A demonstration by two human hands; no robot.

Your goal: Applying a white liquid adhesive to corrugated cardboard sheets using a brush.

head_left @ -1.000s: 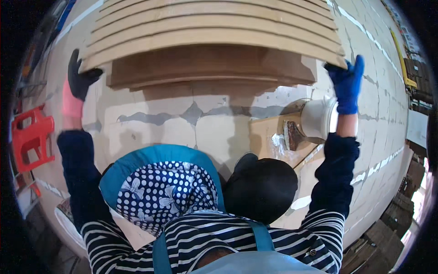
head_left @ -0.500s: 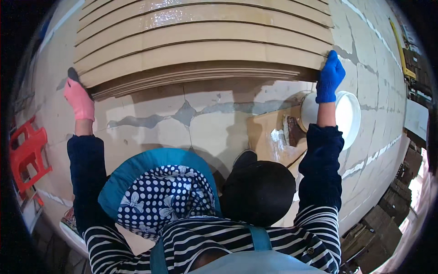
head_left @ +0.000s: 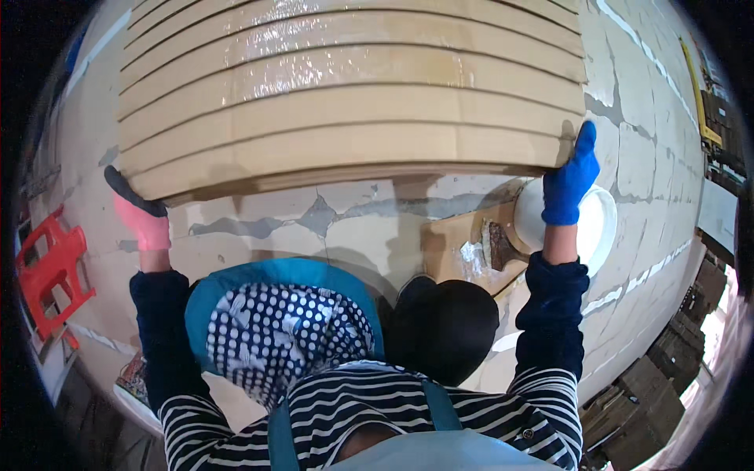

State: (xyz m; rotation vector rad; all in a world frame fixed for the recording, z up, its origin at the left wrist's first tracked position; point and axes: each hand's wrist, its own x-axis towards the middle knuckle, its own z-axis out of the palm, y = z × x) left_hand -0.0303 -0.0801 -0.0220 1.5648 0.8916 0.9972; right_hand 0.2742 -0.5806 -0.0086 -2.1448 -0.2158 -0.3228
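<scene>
A wide stack of brown cardboard sheets [head_left: 345, 145] fans out in overlapping strips in front of me, with wet, glossy patches across several of them. My left hand [head_left: 141, 216], in a pink glove with a dark palm, is closed around the stack's near left corner. At the near right corner, my right hand [head_left: 571, 184] in a blue knitted glove grips the edge, thumb pointing up. The fingers under the cardboard are hidden on both sides.
Beneath my right forearm stands a white bucket [head_left: 602, 228]. A brush [head_left: 500, 246] lies beside it on a flat cardboard piece [head_left: 446, 242]. A red plastic stool [head_left: 56, 275] is at the left. Flattened cardboard [head_left: 648, 392] lies at the lower right.
Both hands and the stack's near edge have come closer to me. The layered side of the stack shows less, and more of the glossy strips is in view.
</scene>
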